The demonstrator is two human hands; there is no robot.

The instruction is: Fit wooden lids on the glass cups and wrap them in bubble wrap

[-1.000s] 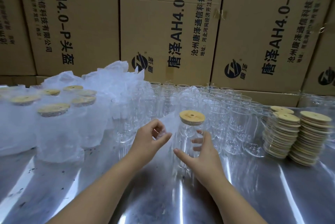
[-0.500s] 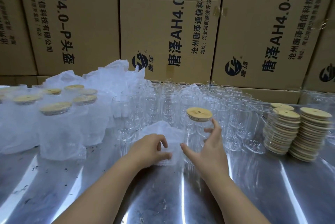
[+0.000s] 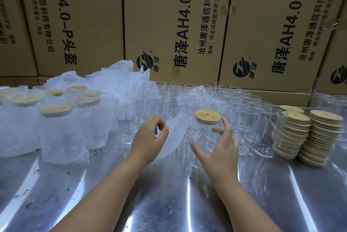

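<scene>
L to R on the steel bench (image 3: 169, 203): finished cups (image 3: 56, 128), lids on & sleeved in wrap, stand grouped at far left, parked clear of the work spot. A loose heap of spare wrap (image 3: 112, 75) lies behind them, within easy reach. At centre the left hand (image 3: 148, 137) pinches the edge of a bubble wrap sheet (image 3: 176, 134) betw. thumb & fingertips and holds it up just beside the glass, prob. to swing it round. Next comes the cup in work (image 3: 204, 141), upright, its wooden lid (image 3: 207, 117) seated flat on the rim. The right hand (image 3: 219, 149) curls round it, thumb on the near wall & fingers behind, steadying it for the wrap. Can't tell if its base touches the bench. Behind, rows of bare cups (image 3: 187, 100) wait unlidded. At right, stacks of lids (image 3: 308, 134) sit just beside those rows, handy for the right hand. Cartons (image 3: 169, 25) wall off the back. Lid step looks done on this cup; wrapping looks barely begun.
</scene>
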